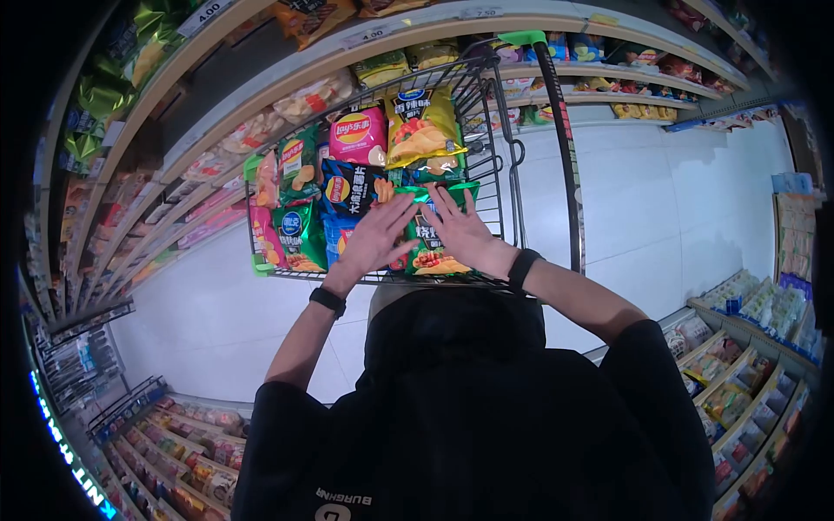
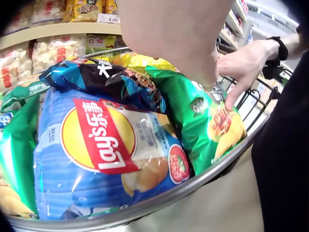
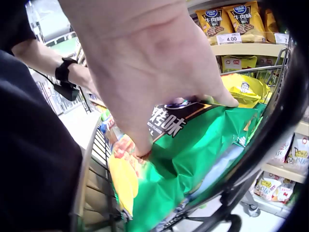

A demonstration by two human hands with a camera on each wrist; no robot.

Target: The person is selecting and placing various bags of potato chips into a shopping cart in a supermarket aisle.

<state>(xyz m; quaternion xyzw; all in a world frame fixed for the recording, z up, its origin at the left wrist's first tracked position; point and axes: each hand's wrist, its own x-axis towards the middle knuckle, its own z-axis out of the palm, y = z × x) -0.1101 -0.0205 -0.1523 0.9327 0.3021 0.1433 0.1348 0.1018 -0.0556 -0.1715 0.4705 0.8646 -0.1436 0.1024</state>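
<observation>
In the head view a wire shopping cart (image 1: pixel 502 174) holds several chip bags. My right hand (image 1: pixel 460 233) lies spread on a green bag (image 1: pixel 434 259) at the cart's near right; the right wrist view shows thumb and fingers resting on that green bag (image 3: pixel 188 154). My left hand (image 1: pixel 375 234), fingers extended, touches the same bag's left side, above a blue Lay's bag (image 1: pixel 337 236). In the left wrist view the blue bag (image 2: pixel 106 150) lies along the cart's rim (image 2: pixel 188 188), beside the green bag (image 2: pixel 198 121). A black bag (image 1: pixel 352 189) and a yellow bag (image 1: pixel 424 126) lie farther in.
Shelves of snacks (image 1: pixel 304 100) run along the cart's far side and left. The cart's handle (image 1: pixel 560 130) stands at the right. White floor (image 1: pixel 643 200) spreads beyond it, with more shelves (image 1: pixel 747 382) at the lower right and lower left.
</observation>
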